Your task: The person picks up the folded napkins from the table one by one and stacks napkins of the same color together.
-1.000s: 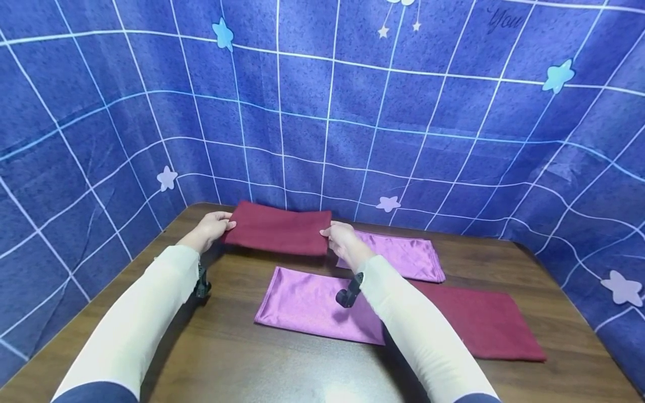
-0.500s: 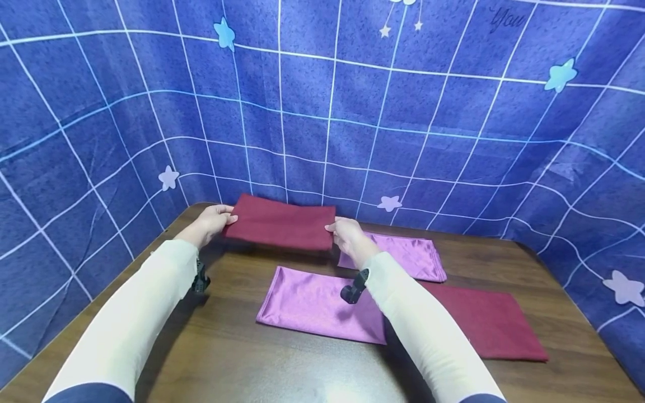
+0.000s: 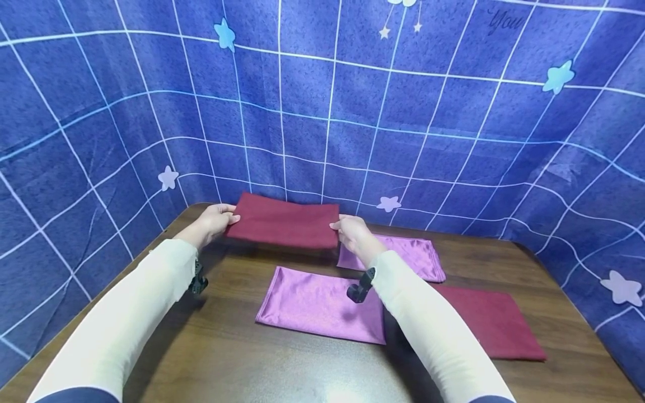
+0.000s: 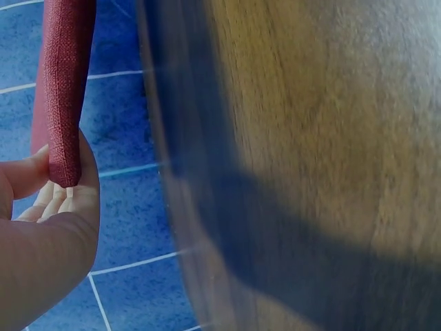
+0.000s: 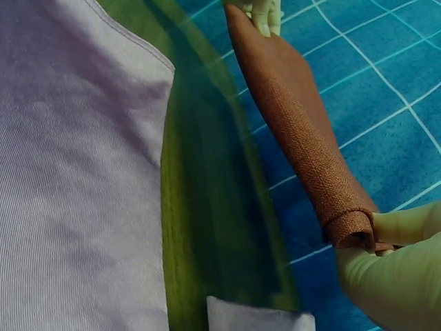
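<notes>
A folded dark red cloth (image 3: 284, 224) is held up off the table's far left part, stretched flat between both hands. My left hand (image 3: 214, 221) pinches its left end; in the left wrist view the thumb and fingers grip the folded edge of the cloth (image 4: 65, 103). My right hand (image 3: 351, 230) pinches the right end, and the right wrist view shows the rolled fold of the cloth (image 5: 310, 152) between thumb and fingers. Below lies a folded purple satin cloth (image 3: 317, 305). Another purple cloth (image 3: 408, 256) sits behind the right forearm, partly covered by it.
A second folded red cloth (image 3: 496, 324) lies at the right, its left part hidden by the sleeve. The brown wooden table (image 3: 221, 347) ends at a blue gridded curtain (image 3: 312, 112) with stars, which hangs behind and along both sides.
Both hands have raised the red cloth a little and shifted it slightly to the right and away. The other cloths lie where they were.
</notes>
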Demonstrator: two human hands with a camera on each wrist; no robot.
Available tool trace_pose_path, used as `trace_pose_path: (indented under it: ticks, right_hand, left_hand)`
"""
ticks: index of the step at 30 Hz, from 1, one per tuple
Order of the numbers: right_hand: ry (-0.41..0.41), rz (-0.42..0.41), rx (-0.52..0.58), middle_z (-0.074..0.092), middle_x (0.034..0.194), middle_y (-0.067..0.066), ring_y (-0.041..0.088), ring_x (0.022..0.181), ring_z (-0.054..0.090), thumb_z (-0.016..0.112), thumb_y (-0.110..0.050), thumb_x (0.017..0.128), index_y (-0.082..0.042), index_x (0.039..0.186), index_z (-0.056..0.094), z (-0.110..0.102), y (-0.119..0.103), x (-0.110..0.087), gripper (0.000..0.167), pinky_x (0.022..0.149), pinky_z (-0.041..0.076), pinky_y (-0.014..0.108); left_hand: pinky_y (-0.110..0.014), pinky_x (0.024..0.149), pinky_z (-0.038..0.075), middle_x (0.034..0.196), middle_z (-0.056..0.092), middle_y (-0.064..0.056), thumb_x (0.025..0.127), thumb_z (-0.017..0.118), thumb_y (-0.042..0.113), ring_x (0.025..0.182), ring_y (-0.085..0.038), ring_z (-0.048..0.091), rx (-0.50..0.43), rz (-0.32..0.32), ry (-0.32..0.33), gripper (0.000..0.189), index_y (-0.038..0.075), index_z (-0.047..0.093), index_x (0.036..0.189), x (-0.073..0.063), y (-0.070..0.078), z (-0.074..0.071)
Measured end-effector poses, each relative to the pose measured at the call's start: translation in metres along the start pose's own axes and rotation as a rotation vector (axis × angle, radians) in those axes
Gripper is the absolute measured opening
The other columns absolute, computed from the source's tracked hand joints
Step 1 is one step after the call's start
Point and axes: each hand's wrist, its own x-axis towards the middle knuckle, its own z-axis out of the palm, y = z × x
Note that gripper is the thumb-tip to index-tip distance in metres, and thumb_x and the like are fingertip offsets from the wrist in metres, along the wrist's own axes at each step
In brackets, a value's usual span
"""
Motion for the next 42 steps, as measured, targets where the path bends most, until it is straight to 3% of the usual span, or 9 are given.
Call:
trace_pose_path:
  ticks: [8,14,21,26,32,34,36,38,42]
  right_hand:
    - [0.003,0.000,-0.020,0.058,0.084,0.001,0.009,0.069,0.055,0.050,0.013,0.088,0.004,0.132,0.054,-0.005,-0.005,-0.004,0.045,0.064,0.050,0.018]
    - [-0.001,-0.016,-0.032,0.057,0.087,0.002,0.009,0.070,0.055,0.049,0.014,0.087,0.006,0.134,0.051,-0.006,-0.011,-0.008,0.047,0.063,0.051,0.018]
    - [0.054,0.024,-0.076,0.058,0.089,0.003,0.008,0.067,0.054,0.052,0.014,0.085,0.003,0.134,0.052,-0.012,-0.013,-0.012,0.050,0.058,0.049,0.015]
    - [0.034,0.016,-0.085,0.060,0.086,0.003,0.009,0.069,0.056,0.051,0.014,0.085,0.005,0.131,0.055,-0.019,-0.012,-0.017,0.047,0.061,0.050,0.016]
    - [0.060,0.017,-0.140,0.057,0.078,0.000,0.005,0.057,0.048,0.052,0.013,0.084,0.004,0.135,0.052,-0.030,-0.014,-0.024,0.052,0.054,0.045,0.014]
    - [0.056,0.022,-0.141,0.060,0.088,0.004,0.007,0.063,0.051,0.052,0.013,0.085,0.004,0.137,0.049,-0.033,-0.014,-0.026,0.053,0.061,0.050,0.016]
    - [0.042,0.026,-0.139,0.062,0.106,0.012,0.012,0.078,0.058,0.050,0.013,0.086,0.005,0.138,0.047,-0.035,-0.014,-0.027,0.053,0.077,0.056,0.021]
    - [0.037,0.030,-0.142,0.058,0.124,0.017,0.018,0.095,0.059,0.049,0.013,0.087,0.005,0.140,0.045,-0.036,-0.014,-0.027,0.054,0.093,0.054,0.029]
    - [0.023,0.016,-0.154,0.056,0.127,0.017,0.019,0.101,0.057,0.049,0.013,0.088,0.005,0.141,0.043,-0.039,-0.015,-0.029,0.054,0.105,0.047,0.036]
  left_hand:
    - [-0.014,0.061,0.051,0.074,0.058,0.014,0.097,0.049,0.003,0.064,0.002,0.057,-0.026,-0.008,-0.031,0.047,-0.012,0.036,0.139,-0.005,0.004,0.004]
    - [-0.014,0.061,0.051,0.074,0.058,0.013,0.096,0.049,0.002,0.065,0.001,0.056,-0.053,-0.017,-0.016,0.047,-0.013,0.035,0.139,-0.005,0.008,0.006]
    - [-0.015,0.059,0.052,0.070,0.059,0.011,0.095,0.048,-0.001,0.061,0.000,0.058,-0.099,-0.029,-0.033,0.044,-0.014,0.036,0.136,-0.008,0.010,0.013]
    - [-0.015,0.059,0.052,0.071,0.059,0.010,0.095,0.048,-0.002,0.063,-0.001,0.058,-0.107,-0.037,-0.044,0.044,-0.015,0.037,0.136,-0.012,0.009,0.019]
    - [-0.017,0.062,0.055,0.076,0.060,0.006,0.096,0.048,-0.001,0.065,-0.003,0.061,-0.116,-0.027,-0.069,0.046,-0.015,0.035,0.138,-0.017,0.014,0.028]
    - [-0.018,0.063,0.056,0.078,0.061,0.005,0.096,0.048,-0.001,0.066,-0.003,0.061,-0.122,-0.031,-0.076,0.046,-0.014,0.034,0.139,-0.018,0.015,0.030]
    - [-0.018,0.063,0.056,0.079,0.061,0.005,0.096,0.048,-0.001,0.066,-0.003,0.062,-0.121,-0.033,-0.073,0.046,-0.014,0.034,0.139,-0.019,0.016,0.032]
    - [-0.017,0.064,0.056,0.080,0.060,0.005,0.096,0.049,-0.001,0.067,-0.002,0.061,-0.113,-0.030,-0.067,0.046,-0.014,0.035,0.138,-0.020,0.017,0.034]
    - [-0.017,0.065,0.056,0.080,0.060,0.005,0.095,0.049,-0.002,0.067,-0.002,0.061,-0.102,-0.021,-0.055,0.044,-0.015,0.037,0.136,-0.024,0.018,0.036]
